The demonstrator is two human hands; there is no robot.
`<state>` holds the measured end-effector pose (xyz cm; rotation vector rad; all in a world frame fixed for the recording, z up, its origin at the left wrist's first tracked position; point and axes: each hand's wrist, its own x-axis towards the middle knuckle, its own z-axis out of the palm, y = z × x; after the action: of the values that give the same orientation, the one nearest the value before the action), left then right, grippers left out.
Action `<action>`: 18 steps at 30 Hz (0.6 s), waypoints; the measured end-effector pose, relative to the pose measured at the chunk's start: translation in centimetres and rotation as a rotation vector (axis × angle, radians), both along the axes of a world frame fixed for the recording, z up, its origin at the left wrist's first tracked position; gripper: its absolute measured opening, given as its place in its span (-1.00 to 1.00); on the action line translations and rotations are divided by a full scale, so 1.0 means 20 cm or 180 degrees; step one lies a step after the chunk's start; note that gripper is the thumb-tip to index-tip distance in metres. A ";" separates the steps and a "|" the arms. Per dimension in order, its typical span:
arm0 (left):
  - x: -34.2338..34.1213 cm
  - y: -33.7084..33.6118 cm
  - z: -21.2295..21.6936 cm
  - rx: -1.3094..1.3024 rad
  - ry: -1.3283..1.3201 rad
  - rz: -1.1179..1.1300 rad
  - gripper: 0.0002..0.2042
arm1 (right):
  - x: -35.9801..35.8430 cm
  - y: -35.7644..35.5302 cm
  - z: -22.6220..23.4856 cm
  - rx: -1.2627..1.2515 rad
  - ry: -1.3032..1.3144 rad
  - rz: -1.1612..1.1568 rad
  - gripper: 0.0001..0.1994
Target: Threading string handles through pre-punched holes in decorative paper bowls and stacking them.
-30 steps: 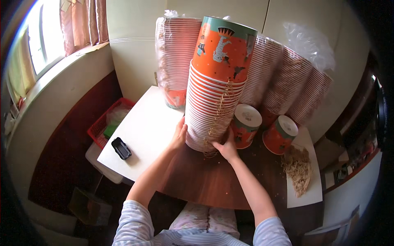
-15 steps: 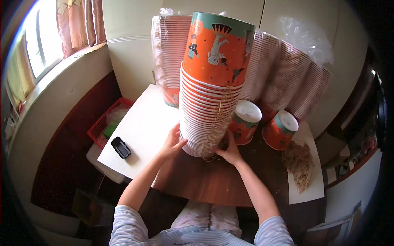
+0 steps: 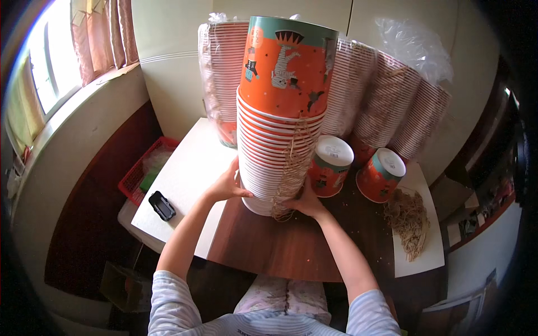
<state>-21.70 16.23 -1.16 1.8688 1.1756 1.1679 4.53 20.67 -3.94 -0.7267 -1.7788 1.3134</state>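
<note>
A tall stack of nested paper buckets point(image 3: 280, 151) stands upside down on the dark wooden tabletop in front of me. The top bucket is orange with a green band and cartoon figures; below it mostly white rims show. Thin tan strings point(image 3: 290, 168) run down the stack's right front side and end in loops at its base. My left hand point(image 3: 227, 183) presses the lower left side, thumb forward. Low on the right side, my right hand point(image 3: 306, 201) grips the stack next to the strings; some of its fingers are hidden behind.
Two upturned buckets, one nearer point(image 3: 332, 168) and one farther right point(image 3: 381, 176), stand right of the stack. Behind are plastic-wrapped bucket stacks point(image 3: 386, 101). A tangled heap of tan strings point(image 3: 407, 221) lies at right. A black tray point(image 3: 162, 206) sits left, near a red basket point(image 3: 131, 182).
The bucket stack has shifted slightly left with both hands on it. The whole view has also moved a little.
</note>
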 end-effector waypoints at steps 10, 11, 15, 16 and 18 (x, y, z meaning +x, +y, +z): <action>0.09 -0.14 -0.03 0.0186 0.0164 0.0512 -0.03 | -0.03 -0.06 -0.08 0.0714 0.0286 -0.0592 0.11; 0.09 -0.15 -0.08 0.0758 0.0490 0.0986 -0.14 | -0.01 -0.09 -0.10 0.0716 0.0281 -0.0597 0.11; 0.13 -0.28 -0.08 0.2215 0.1622 0.1618 -0.77 | 0.06 -0.21 0.00 0.3589 -0.0902 -0.1898 -0.64; 0.16 -0.29 -0.06 0.2664 0.1747 0.1457 -0.90 | 0.04 -0.24 0.05 0.3988 -0.1068 -0.1740 -0.71; 0.19 -0.29 -0.06 0.3267 0.2167 0.1068 -0.87 | -0.01 -0.26 0.12 0.4165 -0.1089 -0.1750 -0.81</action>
<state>-17.97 10.46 -2.42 3.1090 1.4036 1.5458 4.34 15.37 -1.56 -0.5698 -2.0007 -0.4319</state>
